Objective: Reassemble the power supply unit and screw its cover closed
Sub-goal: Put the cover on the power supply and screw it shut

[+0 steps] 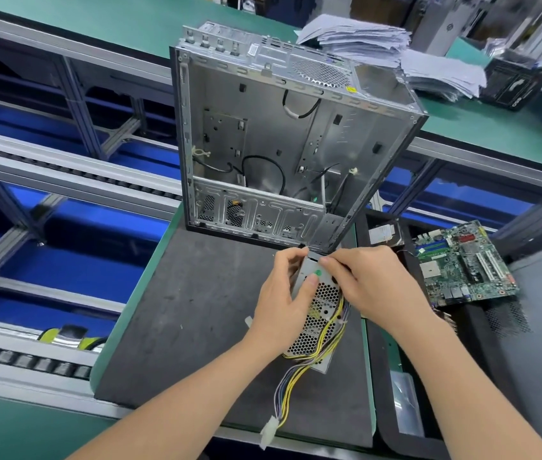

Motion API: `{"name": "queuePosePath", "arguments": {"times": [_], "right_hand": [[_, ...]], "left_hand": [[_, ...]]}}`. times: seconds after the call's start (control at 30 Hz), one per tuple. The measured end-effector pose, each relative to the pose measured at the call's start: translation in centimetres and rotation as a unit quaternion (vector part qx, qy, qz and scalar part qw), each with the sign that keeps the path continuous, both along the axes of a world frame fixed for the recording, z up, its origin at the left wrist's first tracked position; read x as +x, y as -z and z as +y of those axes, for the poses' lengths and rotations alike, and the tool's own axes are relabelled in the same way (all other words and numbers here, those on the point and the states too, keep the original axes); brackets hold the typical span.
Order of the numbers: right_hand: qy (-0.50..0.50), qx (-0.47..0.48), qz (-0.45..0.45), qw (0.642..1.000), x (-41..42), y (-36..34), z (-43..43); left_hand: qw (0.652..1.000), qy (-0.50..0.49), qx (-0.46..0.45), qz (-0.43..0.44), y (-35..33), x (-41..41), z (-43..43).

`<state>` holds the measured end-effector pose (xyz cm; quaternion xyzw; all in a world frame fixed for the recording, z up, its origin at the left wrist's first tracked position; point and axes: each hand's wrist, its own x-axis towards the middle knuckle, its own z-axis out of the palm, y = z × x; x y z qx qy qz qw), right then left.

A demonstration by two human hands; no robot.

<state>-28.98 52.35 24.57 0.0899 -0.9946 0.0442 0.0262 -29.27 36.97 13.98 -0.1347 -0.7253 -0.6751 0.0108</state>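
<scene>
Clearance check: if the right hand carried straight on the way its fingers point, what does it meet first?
Likely the left hand, whose fingers grip the same end of the power supply unit; the open case stands just beyond. Depth unclear.
</scene>
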Motion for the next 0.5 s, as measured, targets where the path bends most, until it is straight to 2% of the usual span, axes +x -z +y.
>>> {"name": "queuePosePath", "arguments": {"times": [0.2, 0.27, 0.33, 0.4, 0.5], "right_hand": [[0.048, -0.133, 0.097, 0.985, 0.5, 1.7, 1.6], [0.026, -0.256, 0.054, 0.965, 0.9, 2.5, 2.7], [-0.039, -0.342, -0.063, 0.937, 1.2, 3.3, 3.5], [-0.076, -0.336, -0.117, 0.932, 1.3, 4.2, 3.6], [-0.053, -0.346, -0.069, 0.934, 0.9, 4.7, 2.8]], "left_hand": [[1.000, 0.003, -0.020, 0.003, -0.2, -0.2, -0.1], [1.000, 0.002, -0.016, -0.004, 0.0, -0.5, -0.7], [1.000, 0.006, -0.015, -0.006, 0.1, -1.0, -1.6], [1.000, 0.016, -0.012, -0.010, 0.0, -1.6, -2.4], [1.000, 0.023, -0.009, -0.018, 0.0, -2.2, -3.2]]}}
